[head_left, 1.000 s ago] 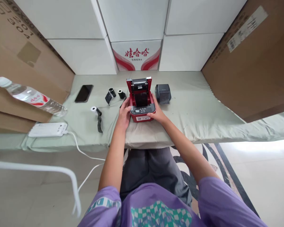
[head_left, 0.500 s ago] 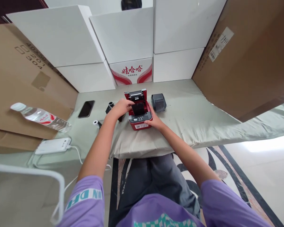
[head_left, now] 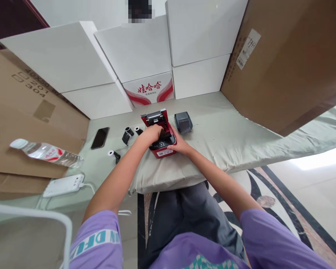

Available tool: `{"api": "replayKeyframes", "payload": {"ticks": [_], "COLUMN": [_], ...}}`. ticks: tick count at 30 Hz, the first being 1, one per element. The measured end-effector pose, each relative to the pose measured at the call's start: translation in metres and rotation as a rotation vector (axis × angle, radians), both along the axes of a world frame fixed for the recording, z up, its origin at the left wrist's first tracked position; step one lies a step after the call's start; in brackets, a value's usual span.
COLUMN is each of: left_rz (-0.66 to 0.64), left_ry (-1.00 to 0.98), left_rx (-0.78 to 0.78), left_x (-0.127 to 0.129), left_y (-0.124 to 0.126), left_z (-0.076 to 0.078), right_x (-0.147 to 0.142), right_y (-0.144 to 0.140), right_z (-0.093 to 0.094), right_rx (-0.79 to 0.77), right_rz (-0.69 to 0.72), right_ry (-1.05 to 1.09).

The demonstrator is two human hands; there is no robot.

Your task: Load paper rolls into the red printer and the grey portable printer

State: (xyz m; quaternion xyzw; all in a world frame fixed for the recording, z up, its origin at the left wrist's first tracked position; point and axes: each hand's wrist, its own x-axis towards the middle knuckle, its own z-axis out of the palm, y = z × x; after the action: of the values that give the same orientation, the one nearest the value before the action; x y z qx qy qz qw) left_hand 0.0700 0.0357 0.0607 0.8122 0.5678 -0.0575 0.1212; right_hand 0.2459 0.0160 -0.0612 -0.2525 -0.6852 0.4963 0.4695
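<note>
Two hands on the red label printer (head_left: pixel 160 142), which sits on a pale cushion (head_left: pixel 168 170) at the near edge of the green-covered counter (head_left: pixel 226 127). Right hand (head_left: pixel 178 145) cupped against the printer's right side, fingers loosely curled round the body, bracing it. Left hand (head_left: pixel 152 132) reaches over from the left into the open paper bay, fingers bent down inside; can't tell if it has hold of anything in there. Printer lid is flipped up at the back, roller visible along its top edge.

Left of the printer: three small rolls. One white-cored roll (head_left: pixel 112 153) nearest, with a dark strip trailing from it; two black rolls (head_left: pixel 128 133) further back, just beside the left wrist. Black phone (head_left: pixel 100 137) lies flat beyond those. Nearer the counter's left edge: white power bank (head_left: pixel 64 185) with cable attached, and a water bottle (head_left: pixel 46 152) lying on its side on flattened cardboard.

Right of the printer, just behind: second, grey printer (head_left: pixel 183 122), closed.

Far end: stacked white cartons (head_left: pixel 145 48), one with red print. Big cardboard box (head_left: pixel 282 63) on the right.
</note>
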Motion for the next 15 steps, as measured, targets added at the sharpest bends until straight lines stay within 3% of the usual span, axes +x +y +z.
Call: {"api": "replayKeyframes", "payload": {"ticks": [4, 7, 11, 15], "left_rz": [-0.061, -0.098, 0.013, 0.187], "left_ry": [-0.059, -0.176, -0.284, -0.405], "left_rx": [0.005, -0.018, 0.096, 0.237], "left_x": [-0.006, -0.018, -0.045, -0.093], "left_y": [-0.003, -0.009, -0.028, -0.048], "left_z": [0.006, 0.019, 0.052, 0.083], "right_x": [-0.001, -0.001, -0.001, -0.002], "right_y": [0.001, 0.001, 0.001, -0.001], "right_z": [0.000, 0.001, 0.002, 0.006], "right_rx": [0.012, 0.030, 0.048, 0.045], "right_rz": [0.011, 0.031, 0.028, 0.044], "right_ry": [0.007, 0.025, 0.039, 0.047]}}
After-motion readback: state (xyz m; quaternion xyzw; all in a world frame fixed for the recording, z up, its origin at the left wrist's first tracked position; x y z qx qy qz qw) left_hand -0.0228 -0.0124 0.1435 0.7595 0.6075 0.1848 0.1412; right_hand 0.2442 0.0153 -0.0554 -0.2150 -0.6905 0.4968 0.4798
